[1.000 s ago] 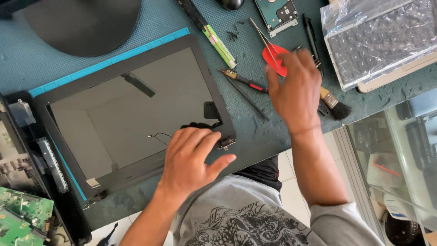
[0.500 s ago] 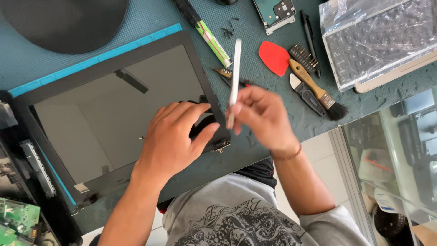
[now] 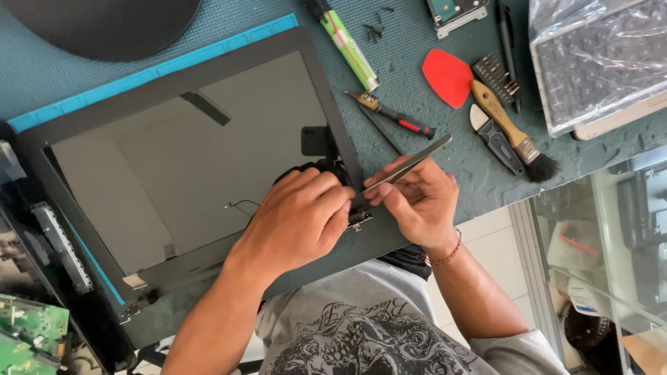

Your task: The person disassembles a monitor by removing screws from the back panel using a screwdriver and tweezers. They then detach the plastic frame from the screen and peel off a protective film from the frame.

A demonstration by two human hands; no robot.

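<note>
A dark laptop screen panel point(image 3: 180, 160) lies on the teal work mat, its glass reflecting the ceiling. My left hand point(image 3: 295, 222) presses flat on the panel's near right corner, beside a small metal hinge point(image 3: 360, 219). My right hand point(image 3: 420, 201) grips metal tweezers point(image 3: 410, 163), with their tips pointing down toward that corner, close to my left fingertips. A thin wire point(image 3: 240, 205) curls on the glass just left of my left hand.
On the mat to the right lie a red pry pick point(image 3: 448, 75), a wooden-handled brush point(image 3: 511, 128), a small red-and-black screwdriver point(image 3: 396, 117), a green-and-white pen-like tool point(image 3: 347, 45) and a bagged keyboard point(image 3: 597, 59). Green circuit boards point(image 3: 28, 333) sit at lower left.
My right hand left the tools at the right, picked up the tweezers and brought them down to the panel's near corner. My left hand stayed on that corner.
</note>
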